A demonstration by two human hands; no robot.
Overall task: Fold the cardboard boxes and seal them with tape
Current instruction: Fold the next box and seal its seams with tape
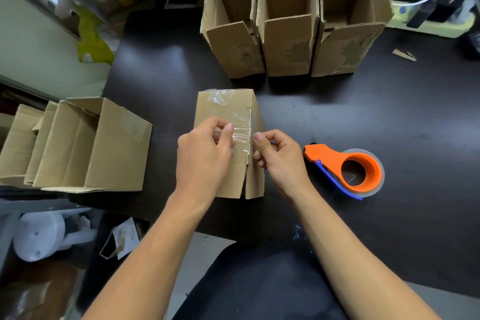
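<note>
Head view: a closed cardboard box is stood on the dark table, near centre, w/ clear tape laid crinkled along its top seam and bunched at the far end. The left hand is set on the box top, thumb and fingers curled, the tape's left edge pinched. The right hand is held at the box's right edge, fingers curled in, thumb tip pressed at the tape's right side; whether tape is actually gripped can't be told. An orange tape dispenser w/ blue blade arm and clear roll is laid on the table just right of the right hand, not touched. Three open boxes are stood side by side at the far side, flaps up. Two more open boxes are laid on their sides at the left, nested close together. A small cardboard scrap is seen far right
</note>
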